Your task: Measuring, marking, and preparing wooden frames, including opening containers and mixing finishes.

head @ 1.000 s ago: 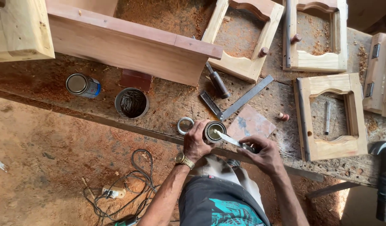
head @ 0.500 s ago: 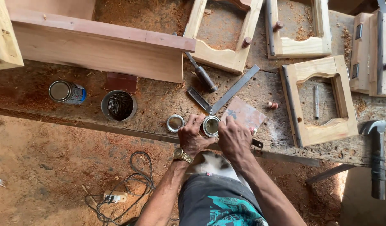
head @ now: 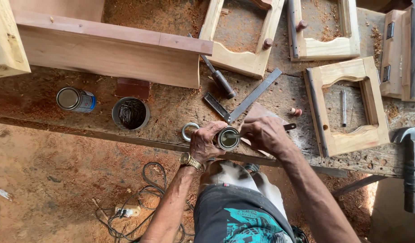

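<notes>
Closest in, the left hand [head: 206,143] is wrapped around the side of a small open tin [head: 228,138] sitting near the front edge of the workbench [head: 171,112], fingers curled snug on its wall. The right hand [head: 263,134] has its fingers closed on a thin tool [head: 286,127] whose tip dips into the can; can't tell exactly what the tool is, a dark handle end sticks out past the knuckles. The tin looks rigid and light-ish, but with liquid inside I'd guess it tips easily, and the smooth metal is probably a bit slick, so gripping round the body like this seems the sane way to hold it. Its lid [head: 190,131] lies just beside it to the left. Further left there's a can of nails [head: 131,114] and a closed tin [head: 75,100] on its side. Behind the hands, a metal square [head: 248,99] and a chisel [head: 218,78]. Farther back, pale wooden door frames [head: 344,105] and a reddish board [head: 113,49]. A hammer [head: 412,166] rests at the far right edge.
</notes>
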